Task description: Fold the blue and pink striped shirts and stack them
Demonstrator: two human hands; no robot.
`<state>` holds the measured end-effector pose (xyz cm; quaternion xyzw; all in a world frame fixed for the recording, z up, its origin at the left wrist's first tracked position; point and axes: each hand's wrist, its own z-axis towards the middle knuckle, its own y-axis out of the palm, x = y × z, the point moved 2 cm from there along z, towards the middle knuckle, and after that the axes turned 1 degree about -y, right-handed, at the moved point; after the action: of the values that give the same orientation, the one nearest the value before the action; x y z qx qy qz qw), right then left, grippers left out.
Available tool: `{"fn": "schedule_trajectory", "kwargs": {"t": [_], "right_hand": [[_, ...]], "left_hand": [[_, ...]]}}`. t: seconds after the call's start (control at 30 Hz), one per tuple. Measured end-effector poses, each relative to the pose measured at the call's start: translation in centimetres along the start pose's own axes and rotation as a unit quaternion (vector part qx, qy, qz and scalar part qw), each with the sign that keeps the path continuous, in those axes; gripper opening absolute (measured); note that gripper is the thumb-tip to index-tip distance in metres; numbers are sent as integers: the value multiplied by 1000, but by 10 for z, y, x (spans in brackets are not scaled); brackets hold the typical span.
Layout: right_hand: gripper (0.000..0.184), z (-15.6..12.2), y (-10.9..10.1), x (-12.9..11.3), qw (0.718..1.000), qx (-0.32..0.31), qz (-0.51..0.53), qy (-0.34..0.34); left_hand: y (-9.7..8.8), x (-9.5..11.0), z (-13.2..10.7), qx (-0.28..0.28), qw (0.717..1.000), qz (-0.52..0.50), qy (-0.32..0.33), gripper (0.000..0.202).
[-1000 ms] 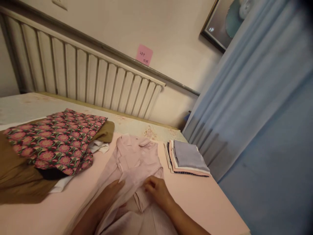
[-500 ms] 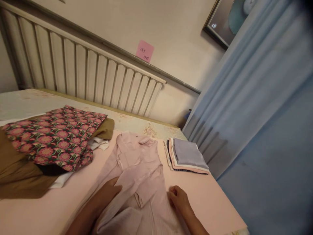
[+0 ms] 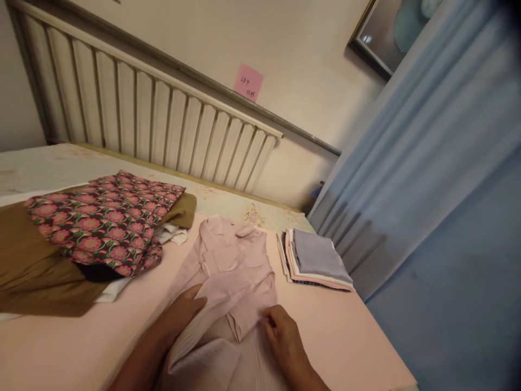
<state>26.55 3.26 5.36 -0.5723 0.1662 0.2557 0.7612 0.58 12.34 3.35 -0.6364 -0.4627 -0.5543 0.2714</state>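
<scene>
1. The pink shirt (image 3: 234, 260) lies front-up on the bed (image 3: 358, 347), collar toward 12 o'clock and hem toward 6 o'clock, with a sleeve laid across the chest.
2. The left hand (image 3: 185, 309) lies at 7 o'clock of the shirt with its grip released, fingers flat on the folded sleeve. It serves best as an anchor, so press evenly rather than drag.
3. The right hand (image 3: 283, 334) is at 5 o'clock, its grip clenched on a small fold of the shirt's cloth near the waist. A pinch at the very edge of the cloth, not a bunched handful, likely gives a straighter crease.
4. Judging by the wrinkles at the middle, the cloth wants smoothing outward from the button line before any fold is set.
5. The folded stack (image 3: 315, 260) sits just beside the shirt at 2 o'clock, so matching its width seems a sensible guide.
6. The floral cloth (image 3: 106, 220) on the brown garment (image 3: 36, 266) lies at 10 o'clock, apart from the shirt, so sweeping strokes that way risk little.
</scene>
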Motion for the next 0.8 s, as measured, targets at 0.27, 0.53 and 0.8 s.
{"fn": "schedule_trajectory", "kwargs": {"t": [0.27,0.53,0.8], "right_hand": [[20,3,22,-24,998,-16,46,-27],[20,-7,0,31,993,71,-24,95],[28,-28,-14,66,976,25,-57,209]], "left_hand": [[3,2,0,-14,1000,-1,10,57],[7,12,-6,21,997,73,7,57],[9,16,-8,12,997,73,14,54]]}}
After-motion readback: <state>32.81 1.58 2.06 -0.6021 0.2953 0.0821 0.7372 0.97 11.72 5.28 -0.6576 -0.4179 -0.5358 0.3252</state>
